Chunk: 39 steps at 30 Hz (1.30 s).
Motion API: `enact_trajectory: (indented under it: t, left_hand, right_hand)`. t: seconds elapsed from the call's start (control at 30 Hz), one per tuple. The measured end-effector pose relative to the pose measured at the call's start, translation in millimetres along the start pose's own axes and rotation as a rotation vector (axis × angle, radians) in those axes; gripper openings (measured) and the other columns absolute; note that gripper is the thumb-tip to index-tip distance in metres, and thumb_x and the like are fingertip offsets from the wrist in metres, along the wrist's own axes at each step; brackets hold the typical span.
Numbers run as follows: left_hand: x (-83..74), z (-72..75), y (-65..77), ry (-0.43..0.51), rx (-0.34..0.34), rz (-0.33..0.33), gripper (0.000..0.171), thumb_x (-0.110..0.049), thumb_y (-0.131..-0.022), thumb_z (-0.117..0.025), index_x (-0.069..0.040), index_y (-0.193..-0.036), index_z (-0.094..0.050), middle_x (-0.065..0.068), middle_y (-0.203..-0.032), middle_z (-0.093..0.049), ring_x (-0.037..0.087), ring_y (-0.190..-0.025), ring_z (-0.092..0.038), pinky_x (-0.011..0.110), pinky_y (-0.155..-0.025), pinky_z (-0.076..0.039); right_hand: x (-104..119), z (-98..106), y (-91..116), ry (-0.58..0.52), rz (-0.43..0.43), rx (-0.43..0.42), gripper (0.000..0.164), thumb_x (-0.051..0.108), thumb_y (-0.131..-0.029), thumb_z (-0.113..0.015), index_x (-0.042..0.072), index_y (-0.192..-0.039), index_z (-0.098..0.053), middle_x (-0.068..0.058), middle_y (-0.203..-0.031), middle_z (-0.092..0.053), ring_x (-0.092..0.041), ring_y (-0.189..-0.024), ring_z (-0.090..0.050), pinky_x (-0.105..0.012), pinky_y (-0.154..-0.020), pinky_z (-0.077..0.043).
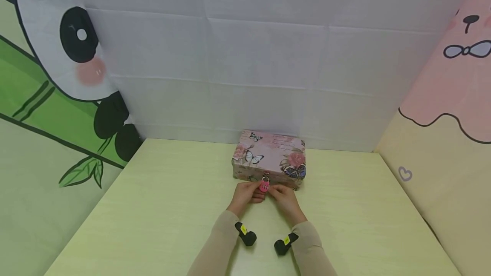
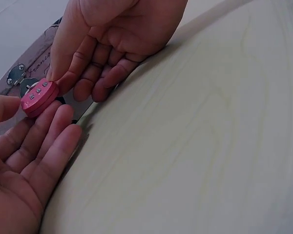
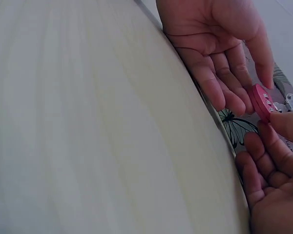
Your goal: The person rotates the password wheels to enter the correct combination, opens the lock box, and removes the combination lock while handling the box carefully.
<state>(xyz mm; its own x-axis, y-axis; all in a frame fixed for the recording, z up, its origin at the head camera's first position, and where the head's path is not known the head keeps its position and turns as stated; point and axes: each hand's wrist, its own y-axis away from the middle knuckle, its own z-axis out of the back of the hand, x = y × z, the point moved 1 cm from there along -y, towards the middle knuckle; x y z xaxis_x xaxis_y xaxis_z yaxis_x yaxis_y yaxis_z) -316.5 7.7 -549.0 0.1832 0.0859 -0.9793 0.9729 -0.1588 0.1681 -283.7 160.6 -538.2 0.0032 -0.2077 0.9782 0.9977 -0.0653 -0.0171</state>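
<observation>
1. With the left hand (image 1: pixel 244 195), pinching a pink padlock (image 1: pixel 264 186) from its left side, in a narrow grip.
2. With the right hand (image 1: pixel 285 200), pinching the same padlock at its right edge, just as narrowly.
3. Hung by its shackle (image 1: pixel 266 177) from a metal clasp (image 2: pixel 16 74) at the front of a pink floral box (image 1: pixel 268 151); cannot tell the shackle's state, latched or loose.
4. Marked on its face with a row of three number dials (image 2: pixel 38 90), plain in the left wrist view.
5. As for the box, set closed on a pale table (image 1: pixel 172 208), near a white backdrop (image 1: pixel 261 67).
6. Dressed in beige sleeves (image 1: pixel 215 242), with a black device (image 1: pixel 249 238) bearing a yellow label at each wrist.
7. Flanked by a panda print (image 1: pixel 78 33) at left and a pink animal print (image 1: pixel 456 93) at right.
</observation>
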Motion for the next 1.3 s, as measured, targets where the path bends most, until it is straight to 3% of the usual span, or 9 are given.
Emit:
enact_trajectory:
  t: [0.37, 0.83, 1.3]
  left_hand:
    - [-1.3, 2.7, 1.6, 0.015, 0.055, -0.022, 0.025, -0.006, -0.096, -0.061, 0.015, -0.109, -0.066, 0.012, -0.077, -0.072, 0.014, -0.066, -0.069, 0.033, -0.066, -0.061]
    - [0.7, 1.7, 0.0, -0.065, 0.073, -0.039, 0.023, -0.008, -0.099, -0.059, 0.013, -0.104, -0.068, 0.013, -0.083, -0.073, 0.013, -0.069, -0.069, 0.03, -0.066, -0.06]
    - [-0.8, 0.2, 2.6, -0.086, 0.068, -0.041, 0.025, -0.01, -0.098, -0.059, 0.013, -0.104, -0.068, 0.016, -0.085, -0.073, 0.012, -0.069, -0.069, 0.028, -0.064, -0.059]
  right_hand:
    - [-3.4, -0.8, -2.2, -0.006, -0.012, -0.003, 0.023, 0.01, -0.098, -0.063, -0.013, -0.1, -0.069, -0.011, -0.094, -0.071, -0.01, -0.081, -0.056, -0.027, -0.073, -0.047]
    - [-3.8, 0.3, -4.9, 0.021, -0.018, 0.001, 0.025, 0.013, -0.098, -0.064, -0.011, -0.101, -0.07, -0.012, -0.095, -0.071, -0.01, -0.083, -0.057, -0.028, -0.074, -0.047]
    - [-3.6, -0.3, -3.6, -0.005, -0.027, -0.004, 0.023, 0.01, -0.097, -0.063, -0.012, -0.099, -0.07, -0.01, -0.091, -0.07, -0.01, -0.08, -0.056, -0.026, -0.073, -0.046]
